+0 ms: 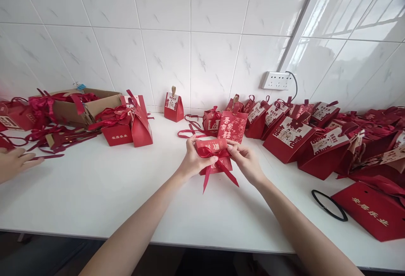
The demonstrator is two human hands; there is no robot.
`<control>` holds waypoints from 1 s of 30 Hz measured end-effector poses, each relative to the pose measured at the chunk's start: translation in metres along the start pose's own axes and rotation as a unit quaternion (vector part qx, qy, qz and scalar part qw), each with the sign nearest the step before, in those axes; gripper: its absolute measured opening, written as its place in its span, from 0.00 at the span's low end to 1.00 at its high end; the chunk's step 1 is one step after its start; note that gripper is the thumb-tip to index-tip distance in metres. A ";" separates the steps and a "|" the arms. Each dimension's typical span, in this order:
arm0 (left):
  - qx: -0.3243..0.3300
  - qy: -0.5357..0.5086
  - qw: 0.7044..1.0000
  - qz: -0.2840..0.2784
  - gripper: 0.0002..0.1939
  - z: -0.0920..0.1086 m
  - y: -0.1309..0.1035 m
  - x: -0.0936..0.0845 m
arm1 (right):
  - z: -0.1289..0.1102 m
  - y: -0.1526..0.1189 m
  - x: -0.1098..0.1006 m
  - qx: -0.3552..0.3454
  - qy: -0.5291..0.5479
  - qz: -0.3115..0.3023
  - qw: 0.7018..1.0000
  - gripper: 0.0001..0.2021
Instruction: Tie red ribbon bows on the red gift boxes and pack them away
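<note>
White table: I saw its front edge (202,242) closest to my camera.
Black ring: it (341,219) lay flat at the right, just beside a large red box (363,210) with gold characters.
Left hand: it (196,158) gripped the left side of the small red box (227,166), thumb pressing on the ribbon bow (221,153).
Right hand: thumb and fingertips of this one (247,162) pinched the bow's right loop.
Small red box: I had it between both hands, at the table's middle, touching the left palm side, the ribbon tails hanging toward me.
Behind the hands: a patterned red box (234,125) stood there, with loose ribbon (190,133) to its left.
Right cluster: many red boxes (286,139) crowded together.
Left carton: an open cardboard box (71,113) held red ribbon.
Tiled wall: a white power strip (276,80) was mounted there (164,48).
</note>
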State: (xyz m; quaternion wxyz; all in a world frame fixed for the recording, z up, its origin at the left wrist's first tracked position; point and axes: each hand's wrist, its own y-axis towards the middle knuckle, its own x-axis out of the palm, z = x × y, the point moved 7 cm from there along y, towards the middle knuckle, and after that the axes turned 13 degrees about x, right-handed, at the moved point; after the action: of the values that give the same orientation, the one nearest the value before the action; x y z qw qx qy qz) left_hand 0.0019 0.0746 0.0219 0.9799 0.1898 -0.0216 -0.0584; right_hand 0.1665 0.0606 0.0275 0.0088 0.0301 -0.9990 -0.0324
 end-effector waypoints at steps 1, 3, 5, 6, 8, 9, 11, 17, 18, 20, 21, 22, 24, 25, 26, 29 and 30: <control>0.001 0.011 1.000 0.006 0.39 0.001 0.000 -0.001 | 0.002 0.001 0.000 0.009 0.007 -0.002 1.000 0.20; 0.000 0.026 1.000 0.001 0.39 0.001 0.000 -0.001 | 0.003 0.002 0.000 0.024 0.009 0.001 1.000 0.19; 0.002 0.027 1.000 -0.015 0.39 0.001 0.000 0.002 | 0.003 0.002 -0.002 0.033 0.002 0.015 0.999 0.19; 0.006 0.025 0.999 -0.025 0.39 0.001 0.000 0.003 | 0.002 0.001 -0.003 0.038 -0.002 0.024 0.999 0.19; 0.015 0.020 0.999 -0.041 0.38 0.002 0.000 0.006 | 0.003 0.001 -0.005 0.054 -0.007 0.042 0.998 0.19; 0.019 0.018 0.999 -0.044 0.36 0.002 0.000 0.006 | 0.004 0.001 -0.006 0.064 -0.009 0.051 0.997 0.19; 0.016 0.018 0.999 -0.043 0.33 0.001 0.000 0.006 | 0.007 0.002 -0.008 0.082 -0.012 0.067 0.994 0.19; 0.016 0.023 0.999 -0.034 0.31 0.000 0.002 0.005 | 0.000 0.000 -0.017 0.048 -0.062 0.108 0.991 0.21; 0.015 0.017 0.999 -0.030 0.30 -0.001 0.003 0.005 | -0.008 -0.005 -0.021 0.018 -0.077 0.140 0.987 0.21; 0.015 0.010 1.000 -0.019 0.28 -0.001 0.004 0.003 | -0.027 -0.020 -0.027 -0.062 -0.095 0.199 0.973 0.20; 0.019 0.008 1.000 -0.009 0.27 -0.001 0.005 0.002 | -0.035 -0.028 -0.025 -0.092 -0.103 0.199 0.970 0.19; 0.024 0.006 1.000 0.004 0.26 -0.001 0.006 0.000 | -0.039 -0.034 -0.018 -0.102 -0.115 0.166 0.974 0.20; 0.032 -0.001 0.999 0.039 0.27 -0.002 0.007 -0.005 | -0.032 -0.039 0.009 -0.046 -0.154 0.013 0.987 0.23; 0.034 -0.001 0.998 0.057 0.27 -0.003 0.007 -0.007 | -0.020 -0.043 0.027 0.014 -0.177 -0.083 0.981 0.25; 0.035 0.002 0.997 0.073 0.27 -0.003 0.007 -0.010 | -0.006 -0.048 0.043 0.077 -0.193 -0.168 0.964 0.26; 0.046 0.027 0.994 0.090 0.27 -0.002 0.006 -0.011 | 0.024 -0.058 0.076 0.201 -0.137 -0.291 0.925 0.28; 0.051 0.035 0.994 0.090 0.27 -0.001 0.005 -0.011 | 0.028 -0.057 0.082 0.215 -0.092 -0.292 0.927 0.28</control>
State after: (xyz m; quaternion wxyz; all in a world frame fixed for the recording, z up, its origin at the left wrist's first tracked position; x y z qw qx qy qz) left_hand -0.0084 0.0812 0.0230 0.9704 0.2386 -0.0074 0.0377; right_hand 0.0879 0.0006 -0.0032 -0.0997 0.3189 -0.9254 0.1791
